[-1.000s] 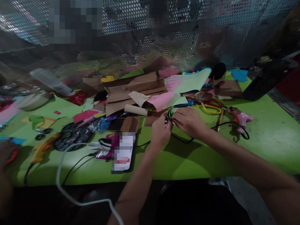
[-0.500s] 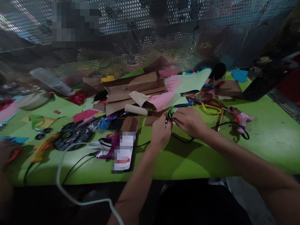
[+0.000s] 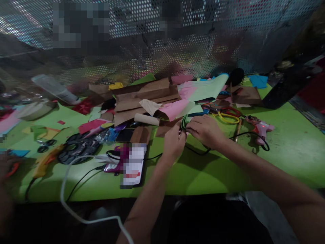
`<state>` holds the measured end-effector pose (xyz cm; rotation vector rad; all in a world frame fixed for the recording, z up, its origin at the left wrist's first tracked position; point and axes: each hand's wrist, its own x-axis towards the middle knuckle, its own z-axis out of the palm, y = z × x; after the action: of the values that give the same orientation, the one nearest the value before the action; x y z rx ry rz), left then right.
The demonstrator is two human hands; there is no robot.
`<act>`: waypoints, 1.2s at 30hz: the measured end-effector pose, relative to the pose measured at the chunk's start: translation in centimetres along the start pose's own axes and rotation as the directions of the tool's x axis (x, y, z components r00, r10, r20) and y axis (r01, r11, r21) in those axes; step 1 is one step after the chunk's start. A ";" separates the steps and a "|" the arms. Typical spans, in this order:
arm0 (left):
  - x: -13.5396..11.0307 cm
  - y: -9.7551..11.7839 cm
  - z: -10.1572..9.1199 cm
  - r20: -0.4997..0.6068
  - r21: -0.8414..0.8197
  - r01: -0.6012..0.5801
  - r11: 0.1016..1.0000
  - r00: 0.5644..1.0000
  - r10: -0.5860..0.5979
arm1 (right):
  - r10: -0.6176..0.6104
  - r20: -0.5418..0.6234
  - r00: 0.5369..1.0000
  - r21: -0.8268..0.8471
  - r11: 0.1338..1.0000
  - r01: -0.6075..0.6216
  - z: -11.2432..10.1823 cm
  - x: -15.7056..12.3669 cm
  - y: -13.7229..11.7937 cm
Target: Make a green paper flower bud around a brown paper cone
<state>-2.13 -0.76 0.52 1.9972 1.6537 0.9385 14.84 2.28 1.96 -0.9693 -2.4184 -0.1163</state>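
Near the middle of the table, a small curled green piece (image 3: 184,122) with dark edge lines is pinched between both my hands. It looks like a rolled strip, though its material is unclear. My left hand (image 3: 174,140) grips it from the left with closed fingers. On the other side my right hand (image 3: 205,130) has its fingers closed on the same piece, hiding part of it. A black cord (image 3: 198,153) runs below my hands. Just beyond my right hand lie yellow-handled scissors (image 3: 230,118), and further right a pink glue gun (image 3: 259,128) shows a red light.
Brown paper sheets (image 3: 147,96) and a pink sheet (image 3: 175,109) clutter the back. A phone (image 3: 135,162), a dark round tray (image 3: 78,147) and a yellow glue gun (image 3: 45,164) lie left. Another person's hand (image 3: 5,162) shows at the left edge. A white cable (image 3: 83,222) crosses the front edge.
Both hands keep hold of the green piece in nearly the same place. The other person's hand at the left edge has shifted slightly. The view moves a little.
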 end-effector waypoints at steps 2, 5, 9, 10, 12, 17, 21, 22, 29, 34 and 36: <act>0.0 0.0 0.0 -0.001 -0.003 0.005 1.000 1.000 -0.005 | 0.000 0.001 1.000 0.004 1.000 0.000 0.0 0.0 0.0; 0.0 0.0 0.0 0.000 0.002 0.012 1.000 1.000 -0.012 | -0.009 -0.001 1.000 0.005 1.000 0.009 0.0 0.0 0.0; 0.0 0.0 -0.1 0.003 -0.016 0.001 1.000 1.000 -0.001 | -0.001 0.008 1.000 0.005 1.000 0.001 0.0 0.0 0.1; 0.0 -0.1 -0.1 0.001 -0.020 0.000 1.000 1.000 0.000 | 0.000 0.012 1.000 0.007 1.000 -0.001 0.0 0.0 0.1; 0.0 -0.1 -0.1 0.001 -0.021 0.000 1.000 1.000 0.000 | 0.001 0.014 1.000 0.008 1.000 -0.001 -0.1 0.0 0.1; 0.0 -0.2 0.0 0.005 -0.040 -0.002 0.999 1.000 0.002 | -0.007 0.008 1.000 0.012 1.000 0.007 -0.2 0.1 0.1; 0.0 -0.1 -0.1 0.004 -0.039 0.000 0.999 1.000 0.000 | 0.002 0.013 1.000 0.011 1.000 -0.002 -0.2 0.1 0.1; 0.0 -0.1 -0.1 0.004 -0.036 0.001 0.999 1.000 -0.001 | 0.004 0.012 1.000 0.010 1.000 -0.004 -0.2 0.1 0.0; 0.1 0.0 -0.1 0.010 -0.019 0.015 1.000 1.000 -0.014 | 0.003 0.020 1.000 0.017 1.000 -0.003 -0.3 0.1 0.0; 0.1 0.1 -0.1 0.011 -0.024 0.023 0.999 1.000 -0.023 | 0.004 0.033 0.999 0.020 1.000 -0.005 -0.3 0.1 -0.1; 0.1 0.1 -0.1 0.012 -0.030 0.026 0.999 1.000 -0.026 | 0.007 0.036 0.999 0.020 1.000 -0.007 -0.3 0.1 0.0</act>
<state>-2.08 -0.72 0.68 1.9534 1.6463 0.9356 14.86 2.24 2.27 -0.9789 -2.4440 -0.0727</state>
